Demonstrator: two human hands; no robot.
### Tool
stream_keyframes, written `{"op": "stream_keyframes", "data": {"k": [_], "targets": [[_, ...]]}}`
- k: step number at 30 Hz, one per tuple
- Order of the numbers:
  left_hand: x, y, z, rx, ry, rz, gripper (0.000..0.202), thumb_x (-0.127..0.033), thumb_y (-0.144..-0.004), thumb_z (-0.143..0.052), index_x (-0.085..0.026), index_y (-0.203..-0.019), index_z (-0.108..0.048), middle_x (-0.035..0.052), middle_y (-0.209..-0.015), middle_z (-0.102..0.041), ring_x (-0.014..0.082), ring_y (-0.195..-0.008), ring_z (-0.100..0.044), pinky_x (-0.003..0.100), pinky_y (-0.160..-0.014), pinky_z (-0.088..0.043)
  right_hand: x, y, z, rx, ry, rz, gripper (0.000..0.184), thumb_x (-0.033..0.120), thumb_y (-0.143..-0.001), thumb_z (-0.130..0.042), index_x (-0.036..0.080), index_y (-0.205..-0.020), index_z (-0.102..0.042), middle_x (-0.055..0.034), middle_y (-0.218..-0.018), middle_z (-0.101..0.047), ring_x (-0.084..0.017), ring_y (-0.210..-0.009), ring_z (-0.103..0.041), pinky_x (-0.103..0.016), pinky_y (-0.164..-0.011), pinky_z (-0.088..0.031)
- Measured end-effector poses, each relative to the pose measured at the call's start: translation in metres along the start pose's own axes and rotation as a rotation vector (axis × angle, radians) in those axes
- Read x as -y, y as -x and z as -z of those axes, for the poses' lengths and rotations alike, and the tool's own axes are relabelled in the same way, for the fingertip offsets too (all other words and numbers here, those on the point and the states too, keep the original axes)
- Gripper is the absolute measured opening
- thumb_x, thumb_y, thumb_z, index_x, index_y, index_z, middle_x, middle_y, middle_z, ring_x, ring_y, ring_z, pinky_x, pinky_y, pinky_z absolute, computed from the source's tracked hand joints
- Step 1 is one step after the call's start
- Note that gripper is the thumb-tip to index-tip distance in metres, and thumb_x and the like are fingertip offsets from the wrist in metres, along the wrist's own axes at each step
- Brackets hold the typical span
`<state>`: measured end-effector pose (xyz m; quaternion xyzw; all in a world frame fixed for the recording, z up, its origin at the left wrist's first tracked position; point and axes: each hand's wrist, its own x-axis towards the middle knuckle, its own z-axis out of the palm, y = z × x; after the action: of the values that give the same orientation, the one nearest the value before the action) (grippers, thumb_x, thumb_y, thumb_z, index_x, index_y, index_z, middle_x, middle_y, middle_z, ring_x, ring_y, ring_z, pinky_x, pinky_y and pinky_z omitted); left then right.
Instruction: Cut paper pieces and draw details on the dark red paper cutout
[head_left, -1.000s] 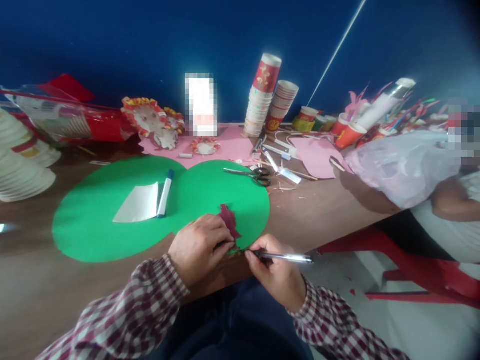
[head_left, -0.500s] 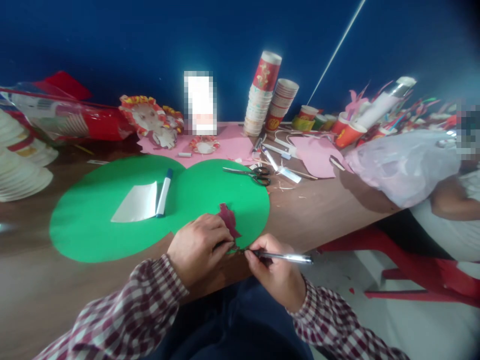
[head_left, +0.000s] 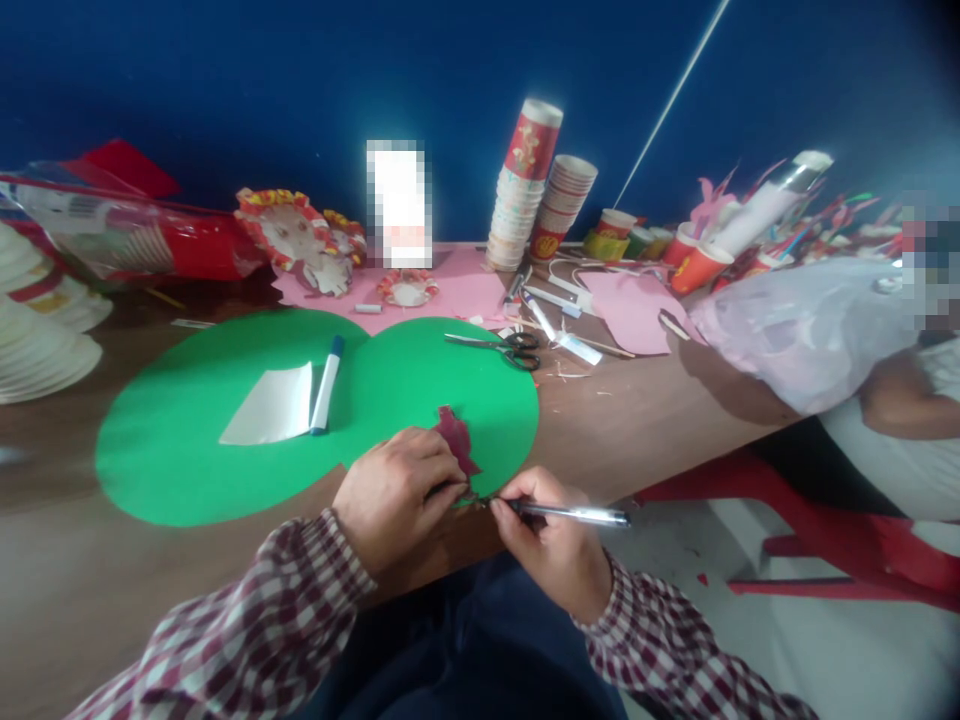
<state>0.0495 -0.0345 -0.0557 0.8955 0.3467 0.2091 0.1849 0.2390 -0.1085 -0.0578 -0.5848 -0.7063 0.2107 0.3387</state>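
Observation:
My right hand grips a silver and dark pen, its tip pointing left toward my other hand's fingertips. A dark red cut paper piece sticks out beyond my left hand, whose fingers are pinched at its lower end. A small dark bit shows between the two hands, too small to make out. Both hands are over the front edge of a large green paper shape made of two rounded lobes. On it rest a white marker with blue ends, a white paper sheet and black-handled scissors.
Stacked paper cups stand at the back on the brown table. Pink paper, small tools and scraps lie nearby. A filled plastic bag sits at right, near another person's arm and a red stool.
The view has shifted very slightly. The pen's back end has moved a little to the right; both hands otherwise keep their places.

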Motion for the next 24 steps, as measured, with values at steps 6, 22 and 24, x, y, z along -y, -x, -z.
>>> {"op": "stream_keyframes", "data": {"k": [6,22,24], "targets": [[-0.0004,0.0002,-0.0001,-0.016,-0.005,-0.006,0.015,-0.026,-0.084,-0.054,-0.021,-0.081,-0.068,0.0037,-0.083,-0.063,0.017,-0.083,-0.055,0.033,-0.077,-0.045,0.0001,-0.001,0.0012,0.005,-0.005,-0.012,0.013,0.029,-0.087,-0.053,0.019,-0.078,-0.052,0.0032,-0.057,-0.055,-0.011,-0.049,-0.053,-0.021,-0.049,-0.039],[-0.0005,0.0002,0.0007,-0.002,0.0,-0.001,0.015,-0.026,-0.084,-0.054,-0.021,-0.081,-0.068,0.0039,-0.084,-0.064,0.0177,-0.083,-0.055,0.034,-0.078,-0.045,0.0013,-0.0014,0.0004,0.014,-0.011,-0.008,0.014,0.029,-0.087,-0.053,0.019,-0.078,-0.053,0.0022,-0.059,-0.056,-0.011,-0.052,-0.054,-0.022,-0.053,-0.037],[-0.0009,0.0003,0.0009,0.0,0.004,0.004,0.016,-0.026,-0.085,-0.054,-0.021,-0.081,-0.068,0.004,-0.084,-0.064,0.0176,-0.083,-0.055,0.034,-0.078,-0.045,0.0012,-0.0011,0.0005,0.004,-0.005,-0.009,0.014,0.029,-0.087,-0.053,0.018,-0.078,-0.053,0.0023,-0.059,-0.056,-0.011,-0.052,-0.054,-0.022,-0.053,-0.037]]}}
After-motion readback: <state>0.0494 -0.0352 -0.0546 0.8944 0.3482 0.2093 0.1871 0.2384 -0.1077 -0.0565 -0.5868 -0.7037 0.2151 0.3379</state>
